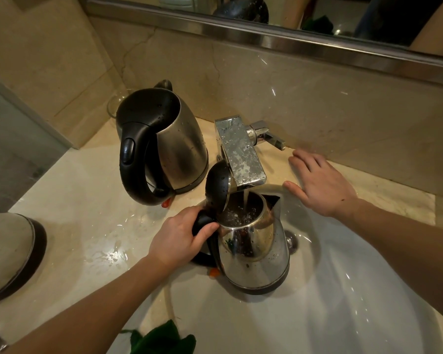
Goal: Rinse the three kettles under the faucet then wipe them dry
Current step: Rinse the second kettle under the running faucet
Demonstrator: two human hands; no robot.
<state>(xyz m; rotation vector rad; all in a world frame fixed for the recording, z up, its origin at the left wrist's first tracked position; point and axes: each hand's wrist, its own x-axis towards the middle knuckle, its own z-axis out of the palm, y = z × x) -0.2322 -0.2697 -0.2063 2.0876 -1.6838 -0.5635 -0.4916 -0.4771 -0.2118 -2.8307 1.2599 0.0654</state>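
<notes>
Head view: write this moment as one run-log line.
step: rinse; left hand: grips kettle handle; faucet: running into kettle; right hand: flat on counter

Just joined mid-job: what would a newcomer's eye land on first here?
A steel kettle is held over the sink under the faucet, lid flipped up, water streaming in; the left hand grips its black handle. The right hand rests flat on the counter beside the faucet. A second kettle, beaded with droplets, stands on the counter behind.

Left hand (175, 240) holds open kettle (253, 241) under running faucet (240, 153).
</notes>
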